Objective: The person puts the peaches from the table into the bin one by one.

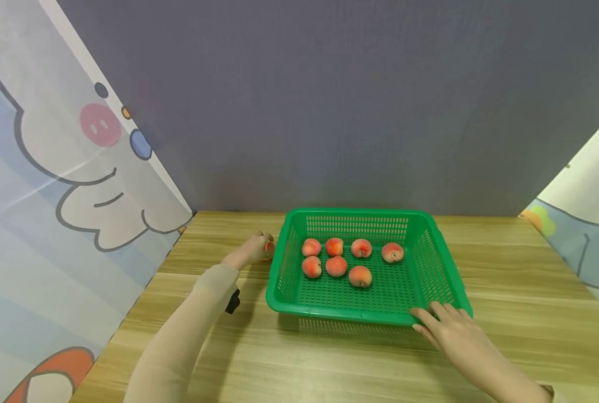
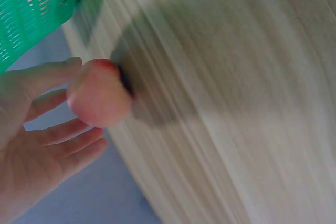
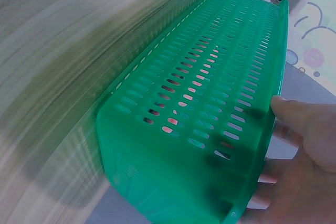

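A green plastic basket (image 1: 359, 316) stands on the wooden table, with several red-yellow peaches (image 1: 336, 266) spread over its floor, mostly toward the left. Outside its left wall, my left hand (image 1: 253, 250) has thumb and fingers around a single peach (image 2: 100, 95), low at the tabletop. The far side of that peach hides some fingertips in the left wrist view. At the basket's near right corner, my right hand (image 1: 450, 330) grips the rim. Its thumb lies on the outer side and the other fingers reach over the edge, partly hidden by the rim in the right wrist view.
The wooden table (image 1: 505, 268) extends on both sides of the basket and in front of it. A dark grey panel (image 1: 329, 112) rises behind the table. Cartoon-printed cloth (image 1: 42, 224) hangs at the left, and similar cloth (image 1: 586, 224) at the right.
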`<state>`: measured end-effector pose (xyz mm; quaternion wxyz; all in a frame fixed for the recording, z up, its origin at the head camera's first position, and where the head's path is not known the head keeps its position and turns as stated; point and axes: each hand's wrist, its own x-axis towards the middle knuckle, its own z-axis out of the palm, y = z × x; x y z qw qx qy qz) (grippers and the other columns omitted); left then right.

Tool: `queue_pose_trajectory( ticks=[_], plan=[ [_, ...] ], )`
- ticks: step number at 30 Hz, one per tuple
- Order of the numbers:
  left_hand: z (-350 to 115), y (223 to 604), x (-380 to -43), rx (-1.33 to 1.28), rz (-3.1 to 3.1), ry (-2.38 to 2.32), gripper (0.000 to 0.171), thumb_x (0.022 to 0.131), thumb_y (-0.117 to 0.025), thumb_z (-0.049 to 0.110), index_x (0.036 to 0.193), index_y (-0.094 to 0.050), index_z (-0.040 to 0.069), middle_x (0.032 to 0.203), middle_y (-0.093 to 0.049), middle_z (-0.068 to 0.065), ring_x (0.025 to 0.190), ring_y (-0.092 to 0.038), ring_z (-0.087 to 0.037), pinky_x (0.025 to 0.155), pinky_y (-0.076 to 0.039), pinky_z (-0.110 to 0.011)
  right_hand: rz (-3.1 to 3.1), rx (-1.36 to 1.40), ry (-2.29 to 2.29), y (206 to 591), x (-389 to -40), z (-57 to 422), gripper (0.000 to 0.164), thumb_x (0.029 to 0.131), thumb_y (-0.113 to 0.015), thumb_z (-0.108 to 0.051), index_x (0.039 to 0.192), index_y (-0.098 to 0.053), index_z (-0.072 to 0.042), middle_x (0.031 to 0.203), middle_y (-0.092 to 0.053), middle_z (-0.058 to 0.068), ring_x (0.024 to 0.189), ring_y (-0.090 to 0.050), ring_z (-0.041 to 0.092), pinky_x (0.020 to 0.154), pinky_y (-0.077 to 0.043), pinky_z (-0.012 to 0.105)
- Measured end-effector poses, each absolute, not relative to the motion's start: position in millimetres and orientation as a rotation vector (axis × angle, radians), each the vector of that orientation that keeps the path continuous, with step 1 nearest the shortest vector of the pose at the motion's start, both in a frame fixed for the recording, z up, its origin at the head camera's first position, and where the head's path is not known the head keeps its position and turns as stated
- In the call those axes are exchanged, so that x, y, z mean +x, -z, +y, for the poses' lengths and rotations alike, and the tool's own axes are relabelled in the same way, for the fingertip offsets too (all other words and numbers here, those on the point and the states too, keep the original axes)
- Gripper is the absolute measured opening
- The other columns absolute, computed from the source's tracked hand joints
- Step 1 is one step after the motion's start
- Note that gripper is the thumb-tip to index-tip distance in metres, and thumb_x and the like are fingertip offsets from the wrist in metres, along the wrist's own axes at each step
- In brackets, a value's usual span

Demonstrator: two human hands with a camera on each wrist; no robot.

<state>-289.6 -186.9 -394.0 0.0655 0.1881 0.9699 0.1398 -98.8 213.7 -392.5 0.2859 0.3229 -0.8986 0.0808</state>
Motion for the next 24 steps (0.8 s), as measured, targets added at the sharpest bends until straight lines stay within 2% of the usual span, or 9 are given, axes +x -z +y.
queue_pose_trajectory(
  ticks=[2,5,10,20,24],
  plan=[
    [-187.0,396.2,-290.4,0.578,2.936,-0.400,0.033,0.084,-0.058,0.005,0.114,-0.049,-0.007,0.105,-0.048,-0.024,0.093,-0.053,-0.034,0.078,-0.046,-0.039,-2.414,0.853,-0.224,392.9,-98.4,214.0,0.042,0.091,-0.039,-0.043,0.094,-0.064,-0.010,0.078,-0.054,-0.002,0.062,-0.048,0.012,0.050,-0.041,0.027],
    [-187.4,399.3,-292.2,0.597,2.949,-0.371,0.034,0.083,-0.059,0.004,0.113,-0.049,-0.007,0.106,-0.050,-0.025,0.095,-0.052,-0.035,0.079,-0.045,-0.040,-2.422,0.840,-0.239,393.2,-98.4,214.0,0.039,0.090,-0.042,-0.043,0.094,-0.065,-0.011,0.078,-0.054,-0.003,0.062,-0.048,0.011,0.050,-0.041,0.027],
    [-187.9,403.3,-294.7,0.609,2.957,-0.348,0.036,0.081,-0.062,0.004,0.114,-0.049,-0.007,0.108,-0.051,-0.024,0.098,-0.052,-0.035,0.081,-0.044,-0.040,-2.410,0.851,-0.240,393.0,-98.8,213.5,0.049,0.092,-0.031,-0.046,0.094,-0.065,-0.010,0.078,-0.054,-0.002,0.062,-0.049,0.012,0.050,-0.042,0.027],
    [-187.0,404.6,-295.5,0.554,2.942,-0.391,0.038,0.080,-0.064,0.004,0.113,-0.049,-0.006,0.104,-0.051,-0.022,0.096,-0.053,-0.033,0.078,-0.046,-0.037,-2.412,0.841,-0.253,394.0,-99.0,213.2,0.046,0.091,-0.034,-0.045,0.093,-0.065,-0.011,0.077,-0.053,-0.004,0.061,-0.047,0.010,0.050,-0.041,0.026],
    [-186.9,405.6,-296.1,0.574,2.949,-0.395,0.036,0.080,-0.063,0.004,0.112,-0.049,-0.006,0.103,-0.052,-0.021,0.094,-0.053,-0.033,0.078,-0.046,-0.037,-2.404,0.836,-0.260,394.7,-99.1,213.3,0.049,0.092,-0.032,-0.046,0.093,-0.066,-0.011,0.077,-0.053,-0.004,0.061,-0.047,0.010,0.050,-0.040,0.026]
  ],
)
